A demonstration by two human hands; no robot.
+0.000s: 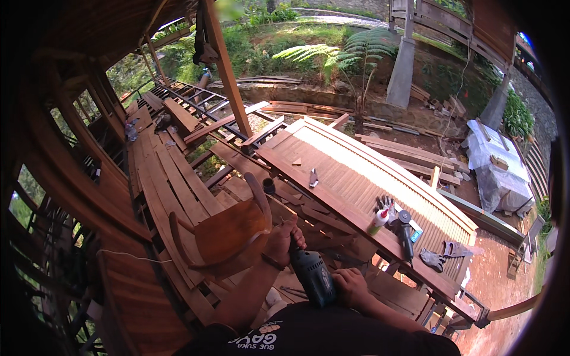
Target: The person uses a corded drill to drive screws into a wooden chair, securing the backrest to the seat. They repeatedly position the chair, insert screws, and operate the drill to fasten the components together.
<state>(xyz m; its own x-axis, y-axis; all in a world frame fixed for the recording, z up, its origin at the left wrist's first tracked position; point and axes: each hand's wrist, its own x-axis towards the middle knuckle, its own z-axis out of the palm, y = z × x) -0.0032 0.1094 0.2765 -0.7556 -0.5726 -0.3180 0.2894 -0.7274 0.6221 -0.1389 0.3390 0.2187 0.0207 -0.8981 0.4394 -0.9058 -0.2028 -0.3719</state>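
A dark green power tool with vent slots [313,276] is held upright close to my body; its kind is not clear from this angle. My left hand [284,240] is wrapped round its narrow upper end, which the fingers hide. My right hand [351,288] grips the side of the motor body lower down, fingers curled against it. Just left of my left hand stands a wooden chair [231,240] with curved arms. To the right, a long louvred wooden panel [350,172] lies flat, bordered by a dark plank.
On the panel lie a white bottle with red cap [378,221], an angle grinder [405,232], grey gloves [433,259], a handsaw [456,249] and a small blade tool [313,177]. Loose boards [160,172] with gaps form the floor at left. A wooden post [228,71] rises ahead.
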